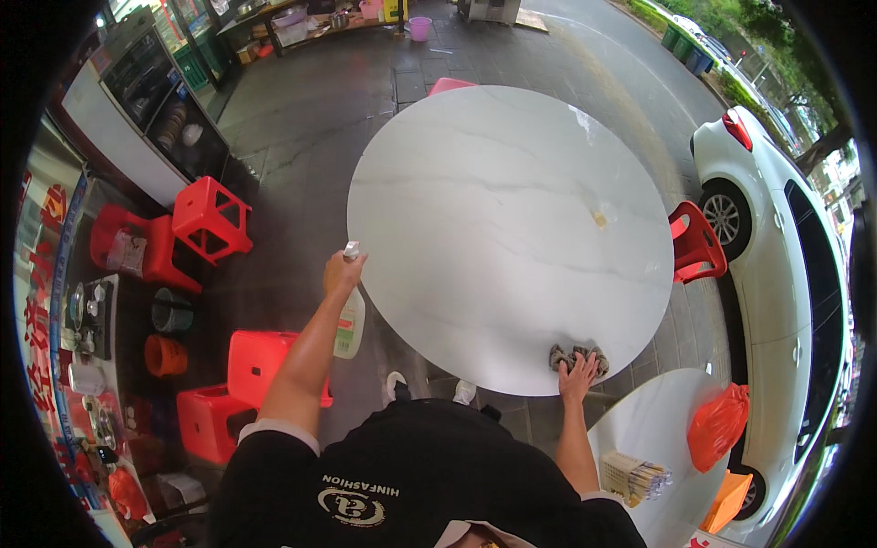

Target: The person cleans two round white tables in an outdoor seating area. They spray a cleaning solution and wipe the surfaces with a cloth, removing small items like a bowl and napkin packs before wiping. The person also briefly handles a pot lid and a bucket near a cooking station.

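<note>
A large round white marble-patterned table (484,219) stands in front of me. Just off its left edge, my left hand (343,274) is closed around the neck of a spray bottle (348,331). The bottle's pale body with a green label hangs below the hand, and its white nozzle points toward the table. My right hand (577,376) lies over a crumpled grey-brown cloth (598,358) on the table's near right part. Its fingers rest on the cloth, pressing it to the surface. A small yellowish stain (599,219) shows on the right side of the tabletop.
Red plastic stools (260,361) stand at left, others by a cabinet (160,100). A red chair (697,242) is at the table's right, near a parked white car (795,283). A second table (639,411) at lower right bears a red bag (719,427) and packed chopsticks (635,478).
</note>
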A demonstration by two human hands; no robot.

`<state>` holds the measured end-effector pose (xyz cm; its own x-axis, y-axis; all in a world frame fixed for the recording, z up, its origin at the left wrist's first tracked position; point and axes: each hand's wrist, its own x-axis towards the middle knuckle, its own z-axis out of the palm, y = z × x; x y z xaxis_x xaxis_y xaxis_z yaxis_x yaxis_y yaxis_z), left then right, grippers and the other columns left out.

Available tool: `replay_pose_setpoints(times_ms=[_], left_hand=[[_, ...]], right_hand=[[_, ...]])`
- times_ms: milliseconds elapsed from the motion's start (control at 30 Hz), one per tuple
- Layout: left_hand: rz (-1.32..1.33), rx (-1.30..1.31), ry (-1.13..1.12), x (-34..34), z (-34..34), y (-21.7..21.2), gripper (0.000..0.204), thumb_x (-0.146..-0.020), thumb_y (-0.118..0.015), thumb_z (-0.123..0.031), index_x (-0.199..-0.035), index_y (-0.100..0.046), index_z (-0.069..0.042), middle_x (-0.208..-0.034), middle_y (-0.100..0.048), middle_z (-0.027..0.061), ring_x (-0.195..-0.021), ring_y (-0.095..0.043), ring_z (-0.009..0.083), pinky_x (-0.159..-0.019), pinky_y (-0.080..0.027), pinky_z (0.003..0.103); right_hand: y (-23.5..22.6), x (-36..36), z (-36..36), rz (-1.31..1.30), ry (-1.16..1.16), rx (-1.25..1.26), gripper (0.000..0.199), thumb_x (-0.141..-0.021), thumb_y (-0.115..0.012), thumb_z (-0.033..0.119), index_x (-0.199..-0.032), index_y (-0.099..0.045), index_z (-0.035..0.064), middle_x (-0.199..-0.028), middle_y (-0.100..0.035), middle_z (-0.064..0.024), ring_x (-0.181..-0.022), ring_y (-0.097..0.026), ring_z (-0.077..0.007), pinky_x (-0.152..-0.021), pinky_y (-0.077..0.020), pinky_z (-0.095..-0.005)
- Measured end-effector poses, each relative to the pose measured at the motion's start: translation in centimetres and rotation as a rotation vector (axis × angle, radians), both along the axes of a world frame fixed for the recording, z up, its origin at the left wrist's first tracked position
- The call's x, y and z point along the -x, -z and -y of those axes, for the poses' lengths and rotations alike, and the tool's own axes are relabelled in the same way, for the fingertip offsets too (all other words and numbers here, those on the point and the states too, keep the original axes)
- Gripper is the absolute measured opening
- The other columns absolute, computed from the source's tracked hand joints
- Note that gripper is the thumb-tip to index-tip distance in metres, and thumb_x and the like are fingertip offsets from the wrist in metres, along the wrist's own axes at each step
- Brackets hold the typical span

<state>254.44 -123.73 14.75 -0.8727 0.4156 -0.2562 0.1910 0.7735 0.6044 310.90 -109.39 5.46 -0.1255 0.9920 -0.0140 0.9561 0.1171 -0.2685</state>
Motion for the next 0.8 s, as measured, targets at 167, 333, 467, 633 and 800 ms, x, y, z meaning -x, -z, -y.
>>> replay_pose_setpoints(times_ms=[167,333,467,633,800], left_hand=[[0.02,0.039,-0.036,3.2,-3.1,-2.7,0.042,-0.076,-0.07,-0.043,-0.095,-0.066,-0.006,-0.096,-0.069,0.0125,-0.093,-0.065,0.0314,-0.078,-0.05,0.042],[-0.063,-0.007,-0.08,6.3,-4.8,-2.1,0.042,-0.075,-0.07,-0.044,-0.095,-0.066,-0.007,-0.096,-0.069,0.0116,-0.093,-0.065,0.0316,-0.078,-0.05,0.043],[-0.106,-0.001,0.078,6.4,-8.2,-4.2,0.043,-0.074,-0.07,-0.045,-0.092,-0.066,-0.007,-0.097,-0.069,0.012,-0.093,-0.065,0.0321,-0.078,-0.05,0.044],[-0.1,0.051,0.223,6.6,-12.6,-6.3,0.043,-0.075,-0.07,-0.046,-0.09,-0.067,-0.006,-0.096,-0.069,0.013,-0.091,-0.066,0.0312,-0.077,-0.051,0.043],[-0.052,0.094,0.358,4.0,-14.9,-8.0,0.043,-0.074,-0.071,-0.043,-0.093,-0.068,-0.005,-0.092,-0.069,0.0149,-0.09,-0.066,0.0313,-0.076,-0.051,0.042]], right_hand=[[-0.1,2.3,1.8,0.02,-0.031,-0.023,0.057,-0.079,-0.065,0.036,-0.128,-0.048,0.0128,-0.148,-0.025,-0.0197,-0.137,-0.021,-0.041,-0.108,-0.024,-0.0543],[0.3,3.7,3.0,0.012,-0.036,-0.028,0.057,-0.077,-0.066,0.035,-0.126,-0.049,0.0116,-0.147,-0.026,-0.0212,-0.135,-0.023,-0.0429,-0.108,-0.0257,-0.0544],[0.8,3.8,3.9,0.0,-0.04,-0.04,0.058,-0.077,-0.065,0.036,-0.127,-0.049,0.0126,-0.148,-0.024,-0.0209,-0.136,-0.022,-0.0419,-0.109,-0.0236,-0.0531],[0.8,4.4,3.7,-0.001,-0.056,-0.012,0.059,-0.076,-0.065,0.037,-0.127,-0.048,0.0138,-0.149,-0.023,-0.019,-0.138,-0.02,-0.0406,-0.11,-0.0226,-0.0521],[0.2,4.2,4.0,-0.013,-0.031,0.017,0.06,-0.076,-0.066,0.037,-0.128,-0.048,0.0142,-0.15,-0.022,-0.0177,-0.138,-0.019,-0.0392,-0.111,-0.0224,-0.0515]])
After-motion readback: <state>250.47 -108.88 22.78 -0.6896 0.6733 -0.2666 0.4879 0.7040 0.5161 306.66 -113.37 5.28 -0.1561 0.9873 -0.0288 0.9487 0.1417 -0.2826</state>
